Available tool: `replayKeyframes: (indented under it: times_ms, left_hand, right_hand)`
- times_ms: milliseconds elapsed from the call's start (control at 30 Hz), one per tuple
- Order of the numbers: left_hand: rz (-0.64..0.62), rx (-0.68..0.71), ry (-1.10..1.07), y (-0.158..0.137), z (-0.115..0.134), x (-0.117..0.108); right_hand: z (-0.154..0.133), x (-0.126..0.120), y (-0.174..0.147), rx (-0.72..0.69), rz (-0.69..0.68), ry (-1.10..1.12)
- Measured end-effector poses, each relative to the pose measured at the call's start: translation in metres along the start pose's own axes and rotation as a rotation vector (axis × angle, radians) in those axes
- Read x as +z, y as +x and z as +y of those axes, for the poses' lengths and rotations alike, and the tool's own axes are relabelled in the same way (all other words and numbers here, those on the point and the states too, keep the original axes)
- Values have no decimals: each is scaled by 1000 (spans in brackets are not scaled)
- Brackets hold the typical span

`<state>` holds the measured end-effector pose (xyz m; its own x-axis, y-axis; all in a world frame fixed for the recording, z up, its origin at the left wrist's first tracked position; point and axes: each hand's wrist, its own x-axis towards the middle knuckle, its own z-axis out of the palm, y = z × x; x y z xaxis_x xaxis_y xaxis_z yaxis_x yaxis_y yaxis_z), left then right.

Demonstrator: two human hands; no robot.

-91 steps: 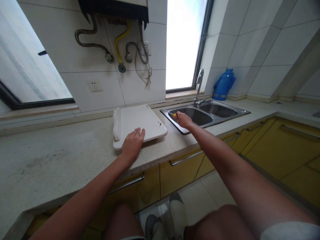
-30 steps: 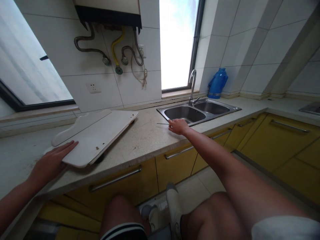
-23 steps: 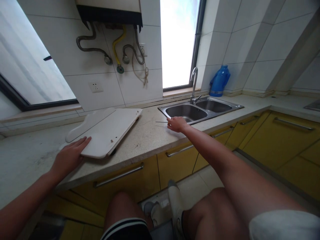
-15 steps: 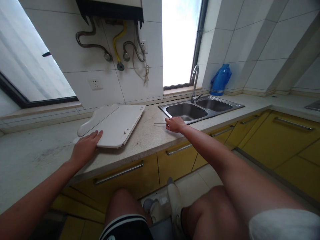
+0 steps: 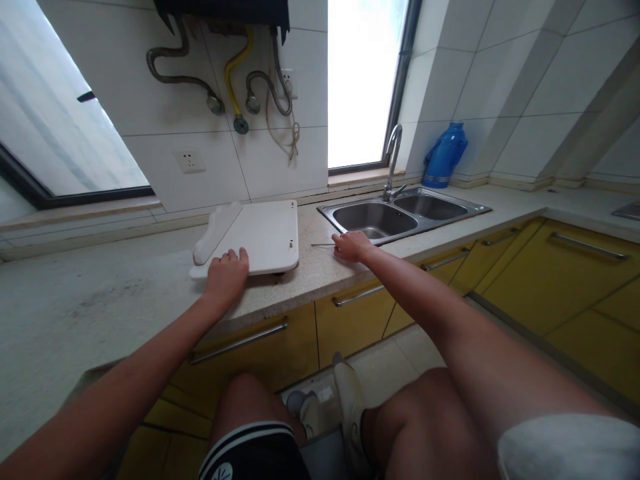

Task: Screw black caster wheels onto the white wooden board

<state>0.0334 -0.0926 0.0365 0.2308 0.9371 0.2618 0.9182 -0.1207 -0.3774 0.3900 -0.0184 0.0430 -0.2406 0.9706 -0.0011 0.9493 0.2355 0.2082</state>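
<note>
A white flat panel (image 5: 267, 230) lies on the countertop, with small dark and metal fittings near its right edge. On its left part rests a narrower off-white piece (image 5: 213, 233) with a wavy outer edge. My left hand (image 5: 227, 275) grips the panel's near edge, fingers over the top; its thumb is hidden. Over the counter just left of the sink, my right hand (image 5: 351, 247) is closed around a thin screwdriver-like metal rod (image 5: 323, 245). The rod points left towards the panel, without touching it. Whatever handle it has is hidden in the fist.
A double steel sink (image 5: 345, 228) with a tap (image 5: 393, 160) is set in the countertop (image 5: 110, 300). Behind it stands a blue thermos flask (image 5: 444, 157). Yellow drawers (image 5: 350, 313) are below, close to my knees. Pipes (image 5: 235, 80) hang on the tiled wall.
The panel has turned and shifted right, its fitted edge now facing the sink. My left hand has moved right with it. My right hand stays nearly in place, holding the rod.
</note>
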Motion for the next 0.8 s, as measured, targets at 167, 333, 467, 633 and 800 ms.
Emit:
replayKeyframes:
  times_ms: [167, 333, 467, 633, 800]
  left_hand:
    - [29, 25, -27, 7, 35, -9]
    - [33, 80, -63, 9, 44, -13]
    - [24, 121, -94, 10, 35, -15]
    - [-27, 149, -106, 14, 29, -20]
    - [-57, 164, -92, 17, 29, -26]
  right_hand:
    - [-1, 0, 0, 35, -11, 3]
    - [0, 2, 0, 108, -29, 16]
    - [0, 1, 2, 158, -35, 40]
    - [-3, 0, 5, 183, -32, 66]
    - [-4, 3, 7, 169, -34, 73]
